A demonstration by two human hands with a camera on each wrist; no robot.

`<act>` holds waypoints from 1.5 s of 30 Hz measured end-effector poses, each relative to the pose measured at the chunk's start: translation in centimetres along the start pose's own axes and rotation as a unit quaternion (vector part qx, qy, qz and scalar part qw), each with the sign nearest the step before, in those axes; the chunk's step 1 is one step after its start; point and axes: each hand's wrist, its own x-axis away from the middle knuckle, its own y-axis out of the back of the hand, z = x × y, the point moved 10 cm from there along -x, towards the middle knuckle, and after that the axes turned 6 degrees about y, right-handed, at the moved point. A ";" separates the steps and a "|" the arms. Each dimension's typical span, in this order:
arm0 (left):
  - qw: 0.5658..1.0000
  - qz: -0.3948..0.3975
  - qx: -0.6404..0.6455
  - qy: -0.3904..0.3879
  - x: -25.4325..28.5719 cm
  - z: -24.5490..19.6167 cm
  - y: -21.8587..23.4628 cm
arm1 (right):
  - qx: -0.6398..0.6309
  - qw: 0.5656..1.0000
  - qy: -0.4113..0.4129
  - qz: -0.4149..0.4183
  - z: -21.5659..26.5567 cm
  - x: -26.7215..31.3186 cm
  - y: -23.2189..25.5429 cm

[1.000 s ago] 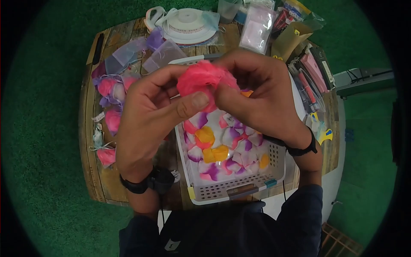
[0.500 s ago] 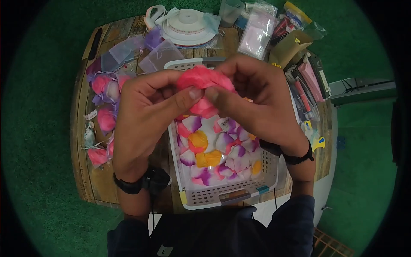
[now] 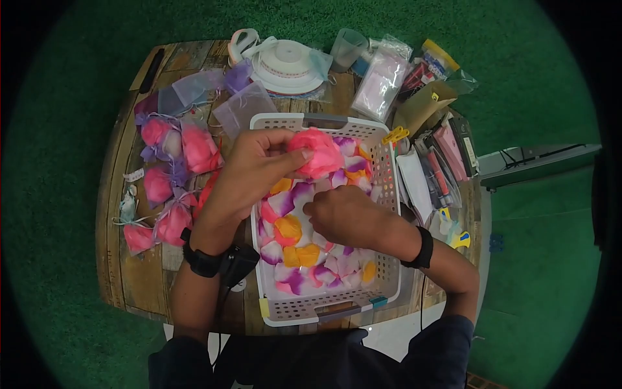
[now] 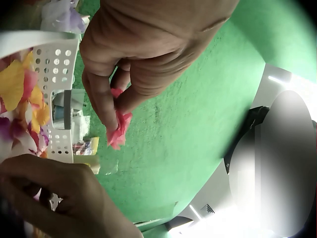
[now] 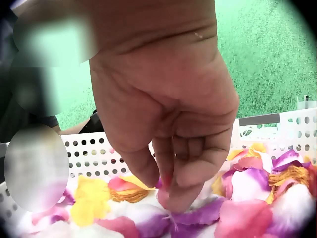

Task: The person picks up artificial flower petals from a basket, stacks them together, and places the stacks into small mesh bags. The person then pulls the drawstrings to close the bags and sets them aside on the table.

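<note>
My left hand pinches a bunch of pink cloth petals between thumb and fingers, above the far part of a white plastic basket. In the left wrist view the pink petals poke out below the fingertips. My right hand reaches down into the basket, over loose purple-and-white, pink and yellow petals. Close up in the right wrist view, the right hand has thumb and fingers loosely bent, tips apart right at the petals, with a purple petal just under them.
Left of the basket lie several sheer bags filled with pink petals and flat purple mesh bags. A ribbon roll, a clear cup and plastic packets stand at the back. Yellow-handled scissors lie by the basket's right rim.
Both hands held the pink bunch together earlier. The right hand has let go and moved down into the basket; the left keeps the bunch, with its petals fluffed more loosely.
</note>
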 end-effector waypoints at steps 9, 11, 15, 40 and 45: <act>0.996 0.076 0.050 0.012 0.6 0.7 -3.2 | -0.330 0.902 0.003 -0.279 1.8 6.6 9.8; 0.996 0.076 0.041 -0.010 1.6 -0.6 -4.1 | -0.442 0.815 0.039 -0.373 1.2 8.9 10.8; 0.998 0.044 -0.020 -0.038 3.5 -2.5 -5.7 | -0.474 0.745 0.070 -0.465 0.2 10.8 11.7; 0.962 0.003 -0.160 -0.221 5.3 -9.6 -12.0 | -0.529 0.726 0.046 -0.436 -2.7 13.1 11.9; 0.962 -0.005 -0.181 -0.204 4.5 -8.7 -11.4 | -0.539 0.735 0.057 -0.407 -3.5 12.8 11.4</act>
